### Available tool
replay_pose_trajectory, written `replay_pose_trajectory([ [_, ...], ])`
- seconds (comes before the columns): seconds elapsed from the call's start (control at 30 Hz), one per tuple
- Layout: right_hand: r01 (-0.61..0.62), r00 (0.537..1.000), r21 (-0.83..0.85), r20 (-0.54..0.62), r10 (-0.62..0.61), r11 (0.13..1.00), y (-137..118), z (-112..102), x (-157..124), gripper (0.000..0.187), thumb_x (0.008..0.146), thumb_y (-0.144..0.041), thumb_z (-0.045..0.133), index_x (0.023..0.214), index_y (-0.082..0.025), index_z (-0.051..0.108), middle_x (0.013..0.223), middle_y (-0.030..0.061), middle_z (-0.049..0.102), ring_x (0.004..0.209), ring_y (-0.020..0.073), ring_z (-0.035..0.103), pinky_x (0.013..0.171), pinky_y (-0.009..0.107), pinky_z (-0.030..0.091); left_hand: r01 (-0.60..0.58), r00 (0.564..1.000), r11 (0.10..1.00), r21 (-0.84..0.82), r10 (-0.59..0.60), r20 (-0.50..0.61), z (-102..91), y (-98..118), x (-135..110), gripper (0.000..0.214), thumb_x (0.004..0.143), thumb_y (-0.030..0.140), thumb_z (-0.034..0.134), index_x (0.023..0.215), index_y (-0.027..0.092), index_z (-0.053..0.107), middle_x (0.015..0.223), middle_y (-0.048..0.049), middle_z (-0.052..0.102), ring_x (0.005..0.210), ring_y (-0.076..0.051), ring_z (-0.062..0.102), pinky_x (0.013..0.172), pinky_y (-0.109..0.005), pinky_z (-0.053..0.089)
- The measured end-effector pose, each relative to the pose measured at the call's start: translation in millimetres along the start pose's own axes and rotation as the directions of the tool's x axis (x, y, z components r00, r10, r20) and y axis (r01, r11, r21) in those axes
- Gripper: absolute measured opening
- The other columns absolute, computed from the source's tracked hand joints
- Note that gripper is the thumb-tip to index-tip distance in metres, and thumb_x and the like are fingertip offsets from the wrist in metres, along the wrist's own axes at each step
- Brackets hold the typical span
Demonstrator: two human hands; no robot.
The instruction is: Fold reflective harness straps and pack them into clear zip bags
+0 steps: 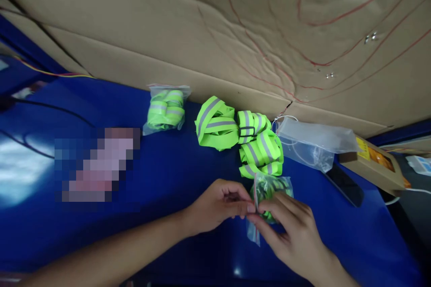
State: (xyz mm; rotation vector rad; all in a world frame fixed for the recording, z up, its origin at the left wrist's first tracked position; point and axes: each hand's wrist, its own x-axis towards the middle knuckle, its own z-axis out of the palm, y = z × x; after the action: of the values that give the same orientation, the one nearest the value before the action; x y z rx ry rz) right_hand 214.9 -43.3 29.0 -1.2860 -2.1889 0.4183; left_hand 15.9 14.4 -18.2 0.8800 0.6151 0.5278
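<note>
Near the front of the blue table, my left hand (224, 204) pinches the red-lined opening edge of a clear zip bag (254, 228). My right hand (291, 226) grips the same edge from the other side, thumb and fingers almost touching those of the left. Inside the bag is a folded neon-green reflective strap (269, 193), partly covered by the right hand. Just behind it lie loose green straps with grey stripes: one bundle (261, 152) with a black buckle, and another bundle (217, 123) to its left. A filled zip bag (166, 110) stands farther left.
Clear plastic bags (310, 141) lie at the right, by a dark phone (345, 184) and a cardboard box (377, 166). A tall cardboard panel (134, 22) with red lines borders the table's back. Black cables and a pixelated patch are at left.
</note>
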Motion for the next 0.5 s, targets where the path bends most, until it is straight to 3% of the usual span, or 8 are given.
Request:
replay_pose_trajectory([
  [0.17,-0.033,0.997,0.089,0.076,0.026,0.995,-2,-5,4,0.009,0.099,-0.015,0.059,0.093,-0.022,0.059,0.077,-0.0014,0.062,0.07,0.0132,0.06,0.064,0.026,0.042,-0.112,0.993,0.973,0.202,0.105,0.045,4.3,7,-9,0.032,0.092,0.044,0.071,0.086,0.013,0.068,0.078,-0.0013,0.062,0.073,-0.011,0.051,0.071,-0.025,0.04],
  [0.27,-0.039,0.999,0.136,-0.001,0.04,0.99,1,-8,2,0.015,0.096,-0.012,0.057,0.085,-0.022,0.053,0.069,-0.0039,0.051,0.062,0.0105,0.051,0.058,0.024,0.037,-0.146,0.989,0.949,0.279,0.143,0.029,4.4,11,-12,0.032,0.095,0.044,0.064,0.084,0.014,0.064,0.076,-0.0006,0.059,0.074,-0.012,0.05,0.071,-0.025,0.039],
  [0.4,-0.098,0.98,0.208,-0.151,0.131,0.973,18,-20,-3,0.023,0.098,-0.014,0.056,0.078,-0.022,0.047,0.065,-0.0058,0.042,0.055,0.0081,0.041,0.053,0.022,0.033,-0.085,0.988,0.961,0.264,0.116,-0.106,0.9,9,-7,0.027,0.09,0.039,0.064,0.078,0.015,0.06,0.074,-0.0001,0.058,0.071,-0.012,0.052,0.067,-0.024,0.042],
  [0.5,-0.169,0.981,0.23,-0.056,0.187,0.958,33,-35,-3,0.023,0.101,-0.019,0.059,0.078,-0.021,0.052,0.067,-0.0047,0.047,0.058,0.0085,0.044,0.055,0.022,0.035,-0.099,0.96,0.98,0.175,0.14,-0.241,1.0,2,-3,0.023,0.084,0.035,0.061,0.072,0.018,0.052,0.078,-0.0021,0.062,0.067,-0.013,0.057,0.06,-0.024,0.05],
])
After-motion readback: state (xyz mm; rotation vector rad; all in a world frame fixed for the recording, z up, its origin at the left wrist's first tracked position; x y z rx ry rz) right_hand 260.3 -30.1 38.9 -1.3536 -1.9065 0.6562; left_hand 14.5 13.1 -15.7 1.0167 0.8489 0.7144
